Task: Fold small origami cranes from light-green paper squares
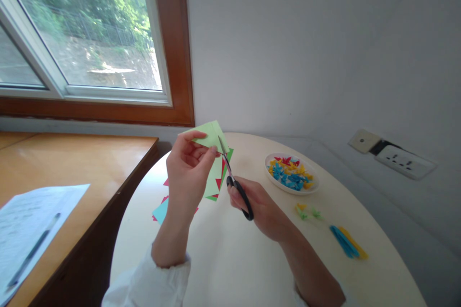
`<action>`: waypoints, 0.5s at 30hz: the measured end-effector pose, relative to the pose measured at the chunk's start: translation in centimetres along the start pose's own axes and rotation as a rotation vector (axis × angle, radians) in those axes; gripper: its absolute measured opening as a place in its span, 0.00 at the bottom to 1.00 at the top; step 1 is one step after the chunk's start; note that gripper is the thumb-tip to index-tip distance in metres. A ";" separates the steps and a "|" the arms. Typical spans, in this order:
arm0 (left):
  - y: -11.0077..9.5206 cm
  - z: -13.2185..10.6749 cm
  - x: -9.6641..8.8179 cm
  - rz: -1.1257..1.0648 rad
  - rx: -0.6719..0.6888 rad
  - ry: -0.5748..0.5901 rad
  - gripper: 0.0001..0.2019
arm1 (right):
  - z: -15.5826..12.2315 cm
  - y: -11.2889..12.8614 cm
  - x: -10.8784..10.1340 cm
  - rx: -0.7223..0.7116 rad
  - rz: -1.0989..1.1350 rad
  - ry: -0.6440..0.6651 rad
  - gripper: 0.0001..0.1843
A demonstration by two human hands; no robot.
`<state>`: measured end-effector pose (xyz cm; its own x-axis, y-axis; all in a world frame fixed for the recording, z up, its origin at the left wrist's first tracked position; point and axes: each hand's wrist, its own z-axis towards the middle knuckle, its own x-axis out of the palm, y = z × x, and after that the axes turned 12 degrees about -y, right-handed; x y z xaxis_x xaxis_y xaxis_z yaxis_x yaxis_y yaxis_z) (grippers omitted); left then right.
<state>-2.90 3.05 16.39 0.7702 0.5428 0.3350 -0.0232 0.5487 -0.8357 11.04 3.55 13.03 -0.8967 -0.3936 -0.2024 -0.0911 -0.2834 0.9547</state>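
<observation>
Between thumb and fingers, my left hand (189, 163) pinches a light green sheet of paper (212, 132) above the table. Black-handled scissors (236, 182) are gripped in my right hand (257, 204), fingers in the loops. Their blades point up and away, lying at the sheet's right part near my left thumb. Whether the blades are cutting through the paper I cannot tell. Below my left hand, several coloured paper pieces (214, 180) in green and red lie on the table, with a light blue piece (161, 210) partly hidden by my wrist.
A white plate (268, 175) of small red, yellow and blue folded paper shapes stands at the right. Nearer lie small green and yellow shapes (301, 211) and blue and yellow strips (345, 242). On the left desk (118, 153) are a written sheet (21, 216) and a pen (30, 254).
</observation>
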 end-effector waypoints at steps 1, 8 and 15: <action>0.0 0.0 0.0 -0.003 -0.001 0.002 0.12 | 0.0 0.0 0.0 -0.002 -0.005 -0.001 0.25; -0.1 -0.1 -0.1 0.032 -0.009 0.009 0.11 | -0.1 0.0 0.1 0.003 0.012 -0.008 0.24; -0.1 -0.1 0.0 0.030 0.003 0.011 0.11 | -0.1 -0.1 0.2 0.009 0.024 -0.014 0.24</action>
<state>-2.84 2.89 16.44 0.7761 0.5520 0.3048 -0.0483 0.5340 -0.8441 10.89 3.45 12.90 -0.9047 -0.3878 -0.1765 -0.0733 -0.2664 0.9611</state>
